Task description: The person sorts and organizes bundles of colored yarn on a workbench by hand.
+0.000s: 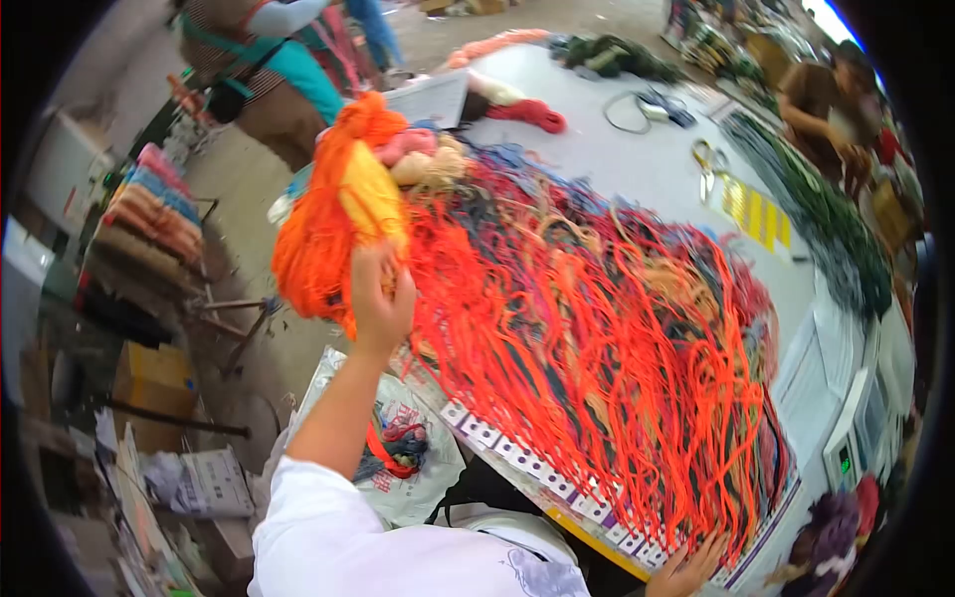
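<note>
My left hand [380, 308] reaches to the left end of the table, its fingers closed on a yellow yarn skein [373, 194]. A thick bundle of orange yarn [310, 244] hangs beside it over the table's edge. Long red-orange yarn strands [567, 358] lie spread across darker, mixed-colour yarn. Near the front right corner, my right hand [691, 569] rests with fingers stretched out at the strand ends. White cards with dark holes [517, 458] line the table's front edge, partly under the strands.
Gold-handled scissors [706, 167] and a yellow strip [761, 214] lie on the white table [597, 129]. Dark green yarn [816, 214] runs along the far right. A plastic bag [423, 488] with yarn scraps hangs below the front edge. Two other people are nearby, one [826, 109] at far right.
</note>
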A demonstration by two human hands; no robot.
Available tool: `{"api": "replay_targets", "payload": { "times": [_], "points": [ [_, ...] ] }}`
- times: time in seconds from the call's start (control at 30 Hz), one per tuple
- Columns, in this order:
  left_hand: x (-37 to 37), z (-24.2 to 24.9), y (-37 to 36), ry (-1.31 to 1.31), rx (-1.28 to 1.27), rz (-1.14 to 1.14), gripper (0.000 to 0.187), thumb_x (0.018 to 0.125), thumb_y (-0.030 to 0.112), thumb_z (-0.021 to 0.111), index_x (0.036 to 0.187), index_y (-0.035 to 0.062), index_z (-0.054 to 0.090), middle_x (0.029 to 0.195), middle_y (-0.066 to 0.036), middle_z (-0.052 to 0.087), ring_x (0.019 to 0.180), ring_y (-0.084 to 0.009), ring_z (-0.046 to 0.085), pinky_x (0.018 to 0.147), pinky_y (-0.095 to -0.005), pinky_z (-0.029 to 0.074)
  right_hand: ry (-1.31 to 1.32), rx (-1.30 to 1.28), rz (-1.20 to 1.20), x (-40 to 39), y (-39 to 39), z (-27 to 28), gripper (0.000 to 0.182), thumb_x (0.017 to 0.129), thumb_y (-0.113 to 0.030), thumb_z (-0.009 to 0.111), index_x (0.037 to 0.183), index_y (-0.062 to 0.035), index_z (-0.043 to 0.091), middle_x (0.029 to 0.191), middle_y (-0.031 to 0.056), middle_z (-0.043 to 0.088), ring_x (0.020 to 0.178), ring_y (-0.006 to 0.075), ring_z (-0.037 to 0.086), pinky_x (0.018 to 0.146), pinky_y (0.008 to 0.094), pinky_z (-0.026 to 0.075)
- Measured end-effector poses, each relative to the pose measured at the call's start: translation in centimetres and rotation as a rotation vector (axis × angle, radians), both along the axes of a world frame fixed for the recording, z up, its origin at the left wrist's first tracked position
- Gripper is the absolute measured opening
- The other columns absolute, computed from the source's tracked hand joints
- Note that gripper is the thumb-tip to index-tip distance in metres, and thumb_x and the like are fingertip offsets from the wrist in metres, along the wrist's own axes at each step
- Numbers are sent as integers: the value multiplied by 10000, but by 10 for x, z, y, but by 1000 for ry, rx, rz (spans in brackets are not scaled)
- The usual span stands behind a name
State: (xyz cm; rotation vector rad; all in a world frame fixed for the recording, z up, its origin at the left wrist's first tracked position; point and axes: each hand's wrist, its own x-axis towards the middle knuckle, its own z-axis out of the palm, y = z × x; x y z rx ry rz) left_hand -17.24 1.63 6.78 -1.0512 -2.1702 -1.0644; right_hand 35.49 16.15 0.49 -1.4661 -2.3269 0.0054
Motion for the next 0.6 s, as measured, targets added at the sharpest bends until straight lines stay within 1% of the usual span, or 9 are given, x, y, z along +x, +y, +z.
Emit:
{"api": "replay_targets", "payload": {
  "times": [0.03,0.17,0.23,0.27,0.33,0.37,0.47,0.53,0.6],
  "points": [
    [-23,12,1,-15,97,35,351,763,34,577,1108,0,518,925,-105,499,874,-233,500,796,-335,411,-6,47,-21,5,-7,3,554,914,-419,458,1277,-2,488,1316,243,450,1233,403,405,1017,498,303],
    [-189,58,9,430,94,336,517,787,238,644,1203,-8,462,1163,-181,504,1089,-320,479,925,-409,393,-11,83,-10,2,-8,4,541,916,-396,459,1263,17,492,1301,249,462,1220,411,415,1011,492,315],
    [-250,49,19,263,-88,489,686,757,424,657,1262,14,440,1302,-190,442,1224,-340,396,986,-448,351,14,92,0,1,-9,6,537,918,-386,459,1258,28,492,1289,249,473,1211,413,424,1010,485,322],
    [-248,62,28,-55,-335,586,801,711,535,659,1319,75,411,1357,-162,404,1289,-317,337,1002,-479,335,17,101,10,3,-9,6,535,917,-380,461,1254,34,491,1284,249,478,1203,411,433,1013,478,325],
    [-247,67,43,-274,-556,647,703,719,499,652,1283,123,466,1315,-130,464,1254,-294,399,972,-509,362,15,101,18,3,-9,5,512,908,-349,481,1248,33,495,1290,248,473,1210,405,428,1021,475,317],
    [-258,61,44,-278,-434,660,524,738,412,641,1166,125,549,1176,-130,568,1124,-304,521,905,-526,405,2,120,40,6,-7,1,488,892,-307,508,1242,32,500,1298,250,465,1220,400,419,1029,471,309],
    [-281,54,26,-109,254,542,313,753,276,627,968,56,567,927,-155,627,923,-339,606,810,-479,447,5,84,11,10,-9,-1,474,871,-269,539,1240,25,506,1309,246,457,1231,394,409,1037,468,298],
    [-286,71,-8,-154,648,589,351,763,191,634,1026,-4,508,899,-163,620,856,-285,637,752,-412,495,17,60,-15,14,-9,-5,482,877,-238,516,1279,22,459,1360,224,406,1266,383,366,1051,462,268],
    [-261,109,-56,-130,1005,282,431,779,139,637,1102,-48,422,895,-160,601,753,-232,651,680,-351,527,67,80,-16,13,-13,-5,455,892,-191,476,1294,19,434,1382,204,385,1267,367,364,1050,454,258]
  ]
}}
